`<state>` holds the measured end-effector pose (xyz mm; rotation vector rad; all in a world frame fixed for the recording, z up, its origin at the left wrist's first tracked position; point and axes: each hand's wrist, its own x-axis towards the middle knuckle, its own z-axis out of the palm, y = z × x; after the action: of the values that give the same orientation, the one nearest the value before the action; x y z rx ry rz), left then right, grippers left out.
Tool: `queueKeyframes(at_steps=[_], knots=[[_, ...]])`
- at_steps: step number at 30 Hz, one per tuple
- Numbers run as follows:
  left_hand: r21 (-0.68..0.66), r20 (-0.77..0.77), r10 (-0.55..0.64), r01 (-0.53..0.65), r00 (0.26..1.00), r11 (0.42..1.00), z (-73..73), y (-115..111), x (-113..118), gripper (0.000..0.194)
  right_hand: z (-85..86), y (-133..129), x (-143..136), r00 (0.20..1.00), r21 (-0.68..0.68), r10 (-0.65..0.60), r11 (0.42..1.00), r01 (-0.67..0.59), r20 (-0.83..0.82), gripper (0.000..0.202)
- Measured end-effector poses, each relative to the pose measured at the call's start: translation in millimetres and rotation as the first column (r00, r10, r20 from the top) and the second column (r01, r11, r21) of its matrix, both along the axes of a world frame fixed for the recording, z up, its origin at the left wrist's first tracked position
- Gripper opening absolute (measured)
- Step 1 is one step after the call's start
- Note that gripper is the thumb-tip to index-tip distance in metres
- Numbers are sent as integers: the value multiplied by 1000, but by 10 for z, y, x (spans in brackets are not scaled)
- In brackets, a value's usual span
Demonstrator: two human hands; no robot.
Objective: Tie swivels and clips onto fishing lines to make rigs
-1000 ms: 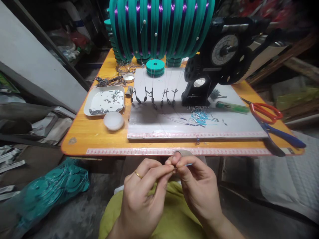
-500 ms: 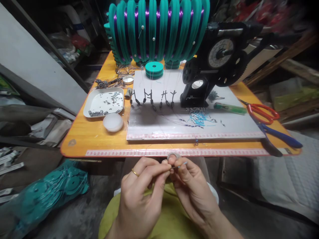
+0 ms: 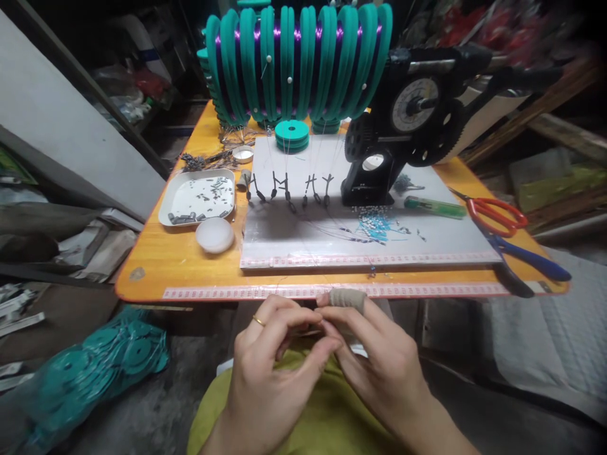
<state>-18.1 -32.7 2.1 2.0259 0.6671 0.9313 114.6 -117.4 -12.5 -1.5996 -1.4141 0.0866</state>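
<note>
Above my lap, just below the table's front edge, the fingertips of my left hand [image 3: 270, 360] and my right hand [image 3: 386, 354] meet in a pinch. Whatever lies between them is hidden by the fingers. A gold ring [image 3: 258, 320] is on my left hand. One finger of my right hand wears a ribbed grey-green finger sleeve [image 3: 348, 299]. Nearest to the hands is a measuring tape strip [image 3: 227, 293] along the table edge. Thin lines run over the grey board [image 3: 284, 243] toward the fingers. Small blue and silver pieces [image 3: 374, 222] lie on that board.
A row of teal spools [image 3: 294, 69] with purple line hangs on a black winding machine [image 3: 370, 177]. Left stand a white tray [image 3: 196, 197] of small grey pieces and a white cup [image 3: 215, 235]. Red-handled scissors [image 3: 497, 215], blue-handled pliers [image 3: 533, 258] and a green cutter [image 3: 434, 206] lie right.
My right hand has turned over, so its back and the sleeved finger now face up. The thin bluish piece seen between the fingertips before is now hidden.
</note>
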Motion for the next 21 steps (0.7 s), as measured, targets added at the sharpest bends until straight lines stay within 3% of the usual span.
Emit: queueKeyframes(at_steps=[3, 7, 11, 13, 15, 17, 19, 21], knots=[[36, -10, -11, 12, 1000, 999, -5, -8, 28, 13, -3, -33, -15, 987, -37, 4, 999, 2, 160, 23], [13, -23, -9, 10, 1000, 1000, -17, -18, 32, 16, -8, -66, -35, 973, -64, 19, 998, -4, 231, 29], [-66, 16, -9, 10, 1000, 998, -39, -24, 34, 17, 10, -73, -45, 984, -36, 12, 999, -6, 180, 31], [-238, 97, -7, 30, 995, 971, -48, -20, 40, 14, 24, -76, -58, 999, -8, 10, 1000, -9, 46, 33], [-486, 227, 10, 104, 974, 868, -46, -14, 50, 10, 36, -77, -73, 983, -23, 22, 999, -27, -184, 36], [-682, 336, 49, 207, 940, 702, -33, -9, 63, 9, 41, -67, -84, 911, -36, 39, 998, -59, -410, 36], [-774, 394, 78, 285, 916, 565, -15, -7, 78, 12, 41, -43, -88, 843, -1, 52, 998, -62, -535, 30], [-802, 417, 75, 328, 906, 500, -4, -8, 87, 14, 37, -14, -85, 809, 65, 75, 997, -46, -583, 24]])
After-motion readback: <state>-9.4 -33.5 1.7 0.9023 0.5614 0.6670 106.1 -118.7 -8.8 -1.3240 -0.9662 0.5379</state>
